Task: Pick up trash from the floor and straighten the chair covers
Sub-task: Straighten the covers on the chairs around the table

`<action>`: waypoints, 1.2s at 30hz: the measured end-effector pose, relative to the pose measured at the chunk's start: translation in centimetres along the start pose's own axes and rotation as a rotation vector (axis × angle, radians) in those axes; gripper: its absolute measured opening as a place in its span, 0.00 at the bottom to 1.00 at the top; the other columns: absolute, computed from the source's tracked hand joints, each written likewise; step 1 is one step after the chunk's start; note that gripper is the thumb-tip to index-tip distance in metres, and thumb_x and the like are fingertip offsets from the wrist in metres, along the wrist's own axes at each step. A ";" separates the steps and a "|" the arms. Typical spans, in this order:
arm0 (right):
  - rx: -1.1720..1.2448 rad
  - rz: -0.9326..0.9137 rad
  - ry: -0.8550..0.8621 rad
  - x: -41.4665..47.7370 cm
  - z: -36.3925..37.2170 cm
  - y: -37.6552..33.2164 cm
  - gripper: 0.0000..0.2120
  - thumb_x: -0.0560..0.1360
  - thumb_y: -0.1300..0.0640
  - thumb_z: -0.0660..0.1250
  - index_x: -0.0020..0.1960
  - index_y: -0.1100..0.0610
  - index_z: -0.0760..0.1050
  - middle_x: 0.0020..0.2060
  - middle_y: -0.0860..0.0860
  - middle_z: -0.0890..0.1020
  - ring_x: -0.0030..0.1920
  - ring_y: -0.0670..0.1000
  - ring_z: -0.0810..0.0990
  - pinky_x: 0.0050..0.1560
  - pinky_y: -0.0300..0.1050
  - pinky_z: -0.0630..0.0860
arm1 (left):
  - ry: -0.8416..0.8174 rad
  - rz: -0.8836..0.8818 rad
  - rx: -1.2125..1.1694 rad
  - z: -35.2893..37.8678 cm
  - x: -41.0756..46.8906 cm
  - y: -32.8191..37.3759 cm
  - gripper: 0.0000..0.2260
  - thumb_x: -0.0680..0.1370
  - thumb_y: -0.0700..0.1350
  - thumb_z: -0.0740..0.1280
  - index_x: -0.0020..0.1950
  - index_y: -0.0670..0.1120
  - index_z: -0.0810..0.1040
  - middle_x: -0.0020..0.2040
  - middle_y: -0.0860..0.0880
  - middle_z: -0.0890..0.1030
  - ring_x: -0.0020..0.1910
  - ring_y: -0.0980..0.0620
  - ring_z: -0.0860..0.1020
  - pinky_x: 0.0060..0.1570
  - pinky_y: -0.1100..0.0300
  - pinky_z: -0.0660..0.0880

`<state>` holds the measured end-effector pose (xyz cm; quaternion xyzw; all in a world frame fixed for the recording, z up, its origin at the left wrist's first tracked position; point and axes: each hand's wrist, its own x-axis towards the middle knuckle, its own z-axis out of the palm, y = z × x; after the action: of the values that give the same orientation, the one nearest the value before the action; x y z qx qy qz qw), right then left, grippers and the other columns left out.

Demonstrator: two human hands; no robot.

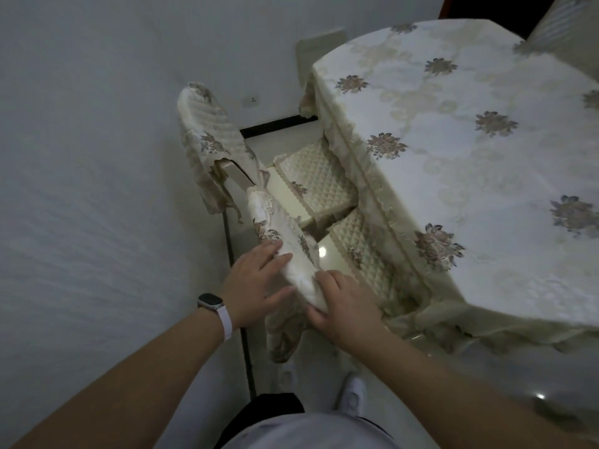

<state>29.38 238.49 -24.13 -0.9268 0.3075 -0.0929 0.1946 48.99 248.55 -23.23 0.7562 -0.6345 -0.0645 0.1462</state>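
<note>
Left hand: the left hand (256, 280) is laid flat on the left face of the near chair cover (285, 254), fingers spread and extended, the thumb pressed against the fabric; nothing is gripped.
Right hand: the right hand (343, 303) is curled over the near end of the same cover's top edge, fingers bent onto the cloth (whether fabric is pinched underneath cannot be told).
Near chair cover: a cream, floral-patterned cover is seen on the backrest of the closest chair, between the two hands, its lower hem hanging loose and rumpled below them.
Far chair cover: a second cover (210, 137) is draped on the next chair back, beside the wall (81, 157), with its hem bunched and part of the chair frame exposed.
Seat cushions: quilted cushions (317, 183) are tucked partly under the tablecloth (470, 157).
Wrist: a watch (212, 303) is worn on the left wrist.
Floor: pale shoes (353, 393) are seen on glossy tile.
</note>
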 end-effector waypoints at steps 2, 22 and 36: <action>0.015 0.026 -0.008 0.9 0.3 -0.4 0.25 0.67 0.41 0.70 0.58 0.54 0.76 0.49 0.50 0.80 0.44 0.53 0.80 0.39 0.45 0.75 | 0.002 0.116 0.025 0.1 1.1 -1.7 0.29 0.77 0.64 0.60 0.70 0.46 0.74 0.73 0.43 0.70 0.74 0.43 0.65 0.68 0.42 0.67; -0.057 0.232 0.198 2.4 1.3 -3.8 0.17 0.63 0.49 0.78 0.46 0.57 0.82 0.35 0.52 0.79 0.33 0.56 0.79 0.27 0.44 0.73 | 0.249 0.626 -0.092 3.4 8.6 -9.0 0.29 0.75 0.69 0.59 0.49 0.43 0.82 0.47 0.45 0.80 0.53 0.45 0.74 0.64 0.41 0.64; -0.266 0.288 0.505 6.5 -4.9 1.9 0.13 0.66 0.47 0.70 0.46 0.54 0.81 0.36 0.49 0.81 0.32 0.54 0.79 0.27 0.42 0.71 | 0.322 0.629 -0.216 1.4 19.5 -3.3 0.27 0.71 0.68 0.66 0.47 0.44 0.82 0.45 0.47 0.80 0.48 0.45 0.77 0.57 0.42 0.69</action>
<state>32.09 231.64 -20.17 -0.8386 0.4837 -0.2504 0.0002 55.33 229.80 -23.89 0.5050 -0.7942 0.0366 0.3359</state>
